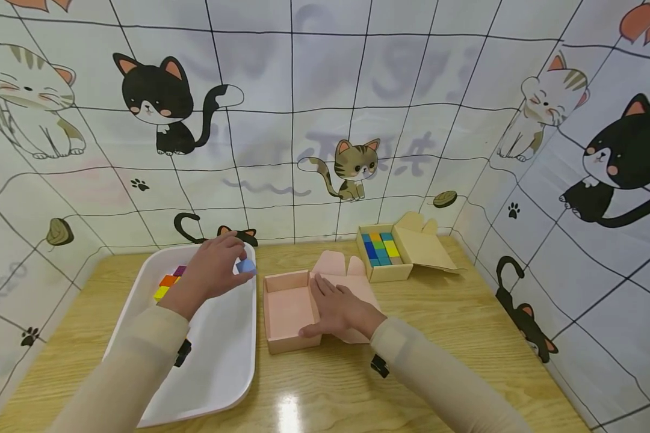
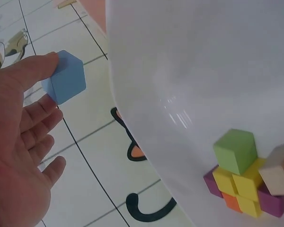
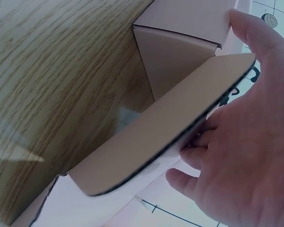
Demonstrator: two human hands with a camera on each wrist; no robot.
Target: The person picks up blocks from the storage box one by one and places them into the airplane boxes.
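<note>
Over the far right rim of the white tray (image 1: 224,343), my left hand (image 1: 213,270) pinches a light blue cube (image 2: 68,78) between its thumb and fingers. Inside that tray, partly behind the left hand, lies a cluster of coloured cubes (image 1: 168,281), including a green cube (image 2: 235,151). My right hand (image 1: 340,308) rests at the hinge side of an open pink cardboard box (image 1: 288,310), its fingers extended along the lid fold and its thumb at the box wall. A side flap (image 3: 170,123) of the lid crosses in front of the fingers in the right wrist view.
A second, yellowish box (image 1: 392,275) stands at the back right, lid (image 1: 425,243) folded open to the right, with rows of coloured blocks inside. Behind the wooden table (image 1: 439,337) hangs a cat-patterned sheet (image 1: 292,72), which also covers both sides.
</note>
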